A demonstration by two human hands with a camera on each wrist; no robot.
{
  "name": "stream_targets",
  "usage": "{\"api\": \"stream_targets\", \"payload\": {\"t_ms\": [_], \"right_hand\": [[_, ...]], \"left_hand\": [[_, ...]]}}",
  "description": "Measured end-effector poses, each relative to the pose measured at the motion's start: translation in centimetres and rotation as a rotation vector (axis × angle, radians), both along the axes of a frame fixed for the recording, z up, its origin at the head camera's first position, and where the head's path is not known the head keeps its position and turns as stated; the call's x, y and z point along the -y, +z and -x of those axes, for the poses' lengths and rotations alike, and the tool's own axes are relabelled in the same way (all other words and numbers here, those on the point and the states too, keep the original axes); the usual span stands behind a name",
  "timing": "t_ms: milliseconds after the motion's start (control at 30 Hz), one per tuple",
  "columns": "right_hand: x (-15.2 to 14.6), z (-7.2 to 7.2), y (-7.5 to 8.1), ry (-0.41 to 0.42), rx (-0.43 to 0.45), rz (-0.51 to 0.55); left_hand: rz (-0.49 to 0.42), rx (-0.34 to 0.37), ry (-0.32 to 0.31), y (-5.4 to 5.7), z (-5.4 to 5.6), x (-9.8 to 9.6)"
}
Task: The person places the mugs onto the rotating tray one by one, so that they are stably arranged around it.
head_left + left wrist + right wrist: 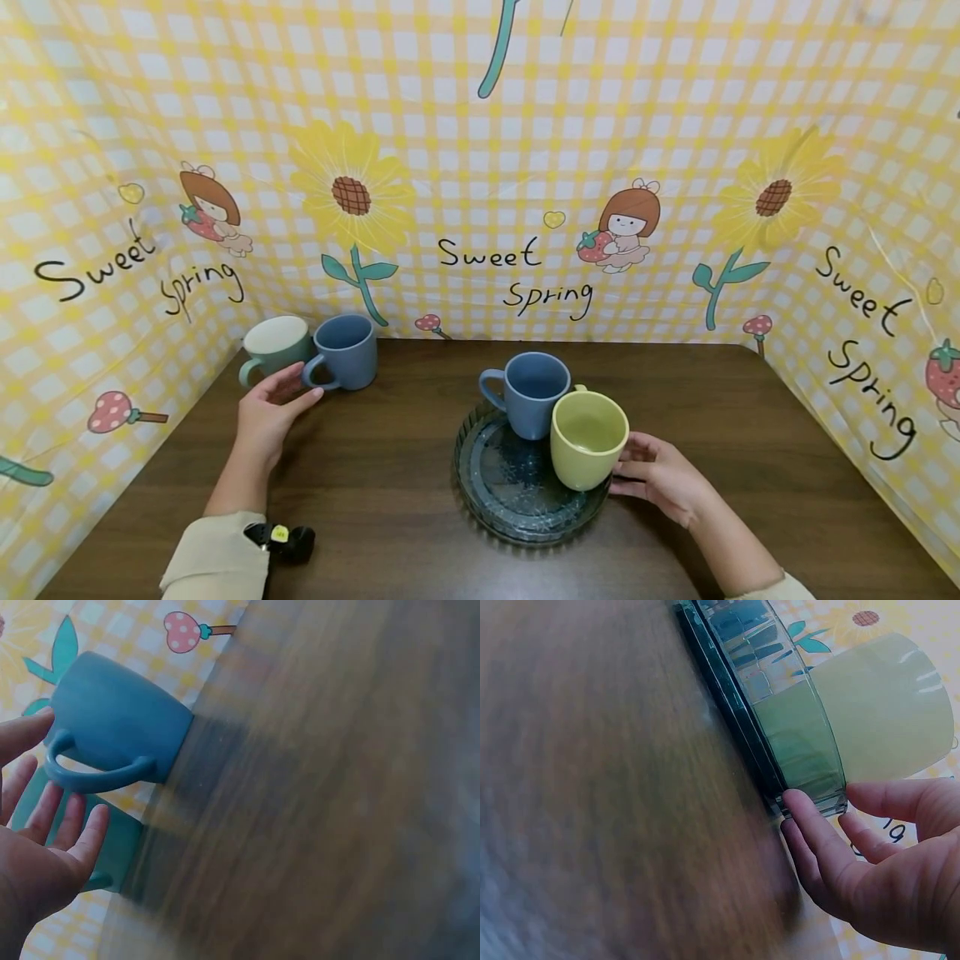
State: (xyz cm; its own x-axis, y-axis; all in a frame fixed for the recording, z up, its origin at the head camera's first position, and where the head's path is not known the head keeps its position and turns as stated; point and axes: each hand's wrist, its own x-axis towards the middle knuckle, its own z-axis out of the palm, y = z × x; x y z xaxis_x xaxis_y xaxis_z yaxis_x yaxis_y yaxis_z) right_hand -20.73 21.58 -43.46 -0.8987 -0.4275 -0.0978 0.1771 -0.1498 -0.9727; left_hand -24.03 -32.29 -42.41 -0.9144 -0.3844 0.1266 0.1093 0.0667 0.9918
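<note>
On the dark table at the left, my left hand (266,408) is beside a blue mug (352,354), its fingertips at the mug's handle (97,776). The fingers are spread and not wrapped round it. A green mug (270,346) stands just left of the blue one, partly behind the hand. At the right, my right hand (663,475) touches the side of a round clear glass tray (487,483) with fairly straight fingers (821,832). In the tray, a yellow-green mug (588,442) stands close to the hand, and a second blue mug (536,392) is beside it.
A yellow checked cloth (480,167) with printed flowers hangs behind the wooden table (390,500) and along both sides. The black wrist device (285,542) sits at the left sleeve.
</note>
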Motion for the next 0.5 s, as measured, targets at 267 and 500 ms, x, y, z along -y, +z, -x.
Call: {"api": "stream_targets", "payload": {"t_ms": [267,500], "right_hand": [[-0.1,-0.1,-0.1,-0.002,-0.002,0.004],[0.0,-0.2,0.0,-0.003,0.001,0.009]], "left_hand": [[0.029,0.034,0.000,-0.8,1.7,0.6],[-0.120,0.045,-0.074,-1.1,2.2,0.6]]}}
